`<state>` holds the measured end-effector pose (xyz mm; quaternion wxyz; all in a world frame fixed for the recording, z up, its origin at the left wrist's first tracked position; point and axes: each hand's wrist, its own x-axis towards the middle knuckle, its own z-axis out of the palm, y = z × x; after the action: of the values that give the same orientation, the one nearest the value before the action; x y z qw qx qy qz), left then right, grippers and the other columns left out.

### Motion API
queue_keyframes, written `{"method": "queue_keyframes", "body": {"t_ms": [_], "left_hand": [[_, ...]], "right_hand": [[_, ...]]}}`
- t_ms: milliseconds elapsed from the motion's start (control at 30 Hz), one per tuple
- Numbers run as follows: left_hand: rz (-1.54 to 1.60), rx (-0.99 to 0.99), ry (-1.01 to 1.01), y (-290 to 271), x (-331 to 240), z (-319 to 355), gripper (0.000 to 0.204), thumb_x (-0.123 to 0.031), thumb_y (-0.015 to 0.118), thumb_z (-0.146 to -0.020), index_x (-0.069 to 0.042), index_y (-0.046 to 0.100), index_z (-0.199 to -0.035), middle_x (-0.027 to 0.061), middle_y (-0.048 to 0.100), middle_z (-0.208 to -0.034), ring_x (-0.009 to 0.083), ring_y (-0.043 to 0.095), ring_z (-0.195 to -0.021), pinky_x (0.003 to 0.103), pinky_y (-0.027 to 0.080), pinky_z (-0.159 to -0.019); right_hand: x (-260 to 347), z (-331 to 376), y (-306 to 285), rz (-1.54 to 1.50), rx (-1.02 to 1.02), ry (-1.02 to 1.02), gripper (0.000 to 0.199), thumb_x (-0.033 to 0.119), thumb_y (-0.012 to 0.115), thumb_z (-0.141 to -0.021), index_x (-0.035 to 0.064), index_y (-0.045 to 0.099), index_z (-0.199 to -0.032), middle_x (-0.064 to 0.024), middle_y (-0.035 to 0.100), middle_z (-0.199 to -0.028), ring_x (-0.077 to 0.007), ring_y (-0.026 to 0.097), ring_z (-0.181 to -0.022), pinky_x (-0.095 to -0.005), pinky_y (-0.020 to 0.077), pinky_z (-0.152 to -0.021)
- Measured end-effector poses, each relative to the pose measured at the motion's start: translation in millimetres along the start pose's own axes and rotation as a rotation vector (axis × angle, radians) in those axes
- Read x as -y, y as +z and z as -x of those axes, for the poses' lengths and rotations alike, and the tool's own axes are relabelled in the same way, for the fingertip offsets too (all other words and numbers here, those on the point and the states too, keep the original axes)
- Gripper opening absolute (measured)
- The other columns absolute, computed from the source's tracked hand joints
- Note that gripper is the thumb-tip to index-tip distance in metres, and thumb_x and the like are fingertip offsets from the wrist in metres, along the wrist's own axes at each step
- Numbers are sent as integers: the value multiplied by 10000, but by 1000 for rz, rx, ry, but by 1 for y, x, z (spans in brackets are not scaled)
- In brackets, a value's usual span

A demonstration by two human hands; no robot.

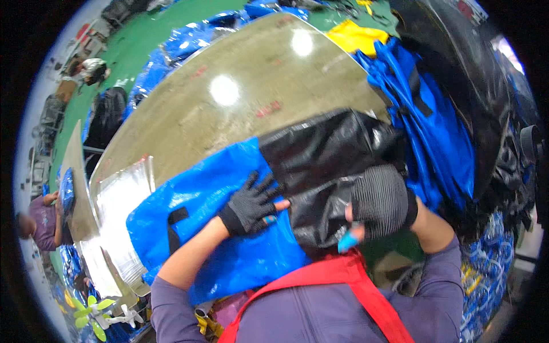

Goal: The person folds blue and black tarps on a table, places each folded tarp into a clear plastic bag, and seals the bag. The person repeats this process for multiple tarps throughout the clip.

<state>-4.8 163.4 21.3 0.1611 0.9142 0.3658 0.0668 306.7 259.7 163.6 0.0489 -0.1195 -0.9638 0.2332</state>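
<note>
A glossy bag-like piece of coated fabric, blue (211,171) on the left and black (320,148) on the right, lies flattened across the table in front of me. My left hand (251,203), in a dark knit glove with bare fingertips, rests on the blue part close to the colour seam, its fingers spread. Over the near right part of the black section is my right hand (380,203), also gloved and smeared by motion. Its thumb has a light-blue wrap and points toward me; the other fingers are hidden, so any grip cannot be made out.
The table (189,108) has a shiny olive top. Clear plastic sheets (123,200) lie at its left. Blue folded fabric (434,126) and a yellow piece (357,37) are piled at the right. Blue wrapped bundles (183,43) line the far edge. Another person (44,223) works at far left.
</note>
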Motion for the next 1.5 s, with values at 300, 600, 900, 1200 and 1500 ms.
{"method": "queue_keyframes", "body": {"t_ms": [300,600,900,1200,1500], "left_hand": [[-1,-132,73,-11,-9,-36,466,-291,585,-825,-165,549,-1272,186,482,-1345,394,404,-1272,544,285,-1069],[639,-132,-464,-40,-31,17,442,-321,589,-920,-38,541,-1256,109,558,-1255,173,533,-1118,313,425,-974],[1532,-748,-1372,-35,-65,302,535,-436,525,-929,-33,536,-1280,130,635,-1145,218,620,-1001,362,476,-945],[-181,-956,-1390,129,-84,365,578,-357,497,-954,-74,328,-1429,189,392,-1416,300,431,-1252,448,338,-1060],[408,-963,-1764,7,-25,276,508,-281,679,-818,8,565,-1220,200,624,-1126,320,586,-1014,393,440,-909]], "right_hand": [[35,46,111,520,-507,112,261,264,651,-777,157,669,-1014,-89,671,-942,-319,618,-834,-524,449,-861],[-112,-150,28,226,194,391,500,534,490,-839,91,711,-904,-185,673,-965,-341,654,-900,-437,499,-800],[-172,-146,75,-61,-9,411,554,575,510,-853,51,690,-866,-211,653,-888,-391,623,-845,-430,484,-771],[-168,-144,72,48,-45,475,564,578,458,-875,65,690,-852,-205,658,-906,-398,616,-892,-462,468,-824],[-136,-121,68,394,-7,711,557,579,412,-888,96,691,-878,-173,676,-891,-362,651,-847,-472,493,-772]]}}
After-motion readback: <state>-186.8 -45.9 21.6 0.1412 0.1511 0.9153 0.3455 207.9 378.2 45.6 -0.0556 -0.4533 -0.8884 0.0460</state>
